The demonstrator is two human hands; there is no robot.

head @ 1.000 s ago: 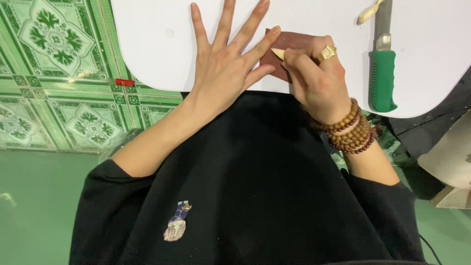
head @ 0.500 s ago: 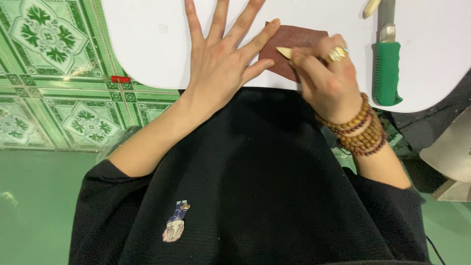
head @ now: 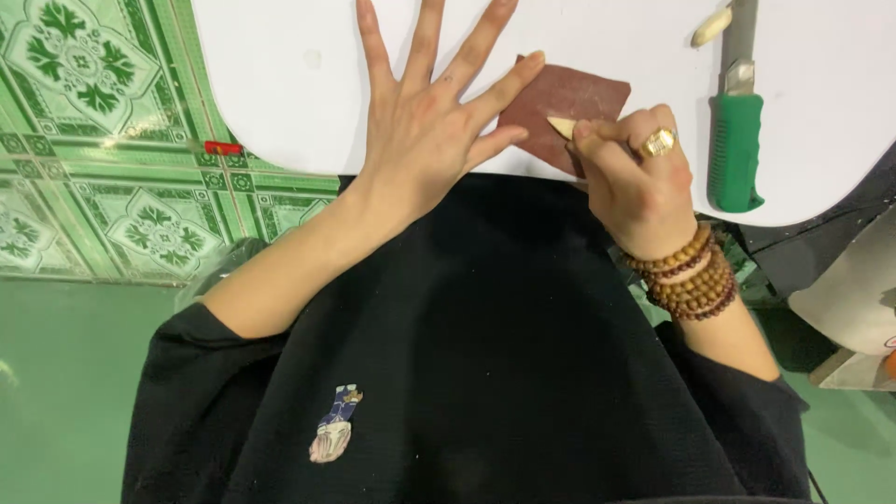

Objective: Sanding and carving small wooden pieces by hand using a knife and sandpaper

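My left hand (head: 434, 117) lies flat and spread on the white table (head: 280, 84), its thumb and forefinger pinning the left edge of a brown sandpaper sheet (head: 569, 98). My right hand (head: 635, 177), with a gold ring and wooden bead bracelets, pinches a small pale pointed piece (head: 562, 127) and presses its tip on the sandpaper. A green-handled utility knife (head: 735, 140) rests on the table just right of that hand.
Another small pale piece (head: 711, 26) lies at the table's far edge beside the knife blade. Green patterned floor tiles (head: 93, 140) show at the left, with a small red object (head: 223, 147) near the table edge. Grey and white items (head: 849, 299) sit low on the right.
The view has shifted, so the hands and sandpaper sit a little higher and to the right. The right hand's pale piece has slid slightly across the sandpaper; the left hand stays spread.
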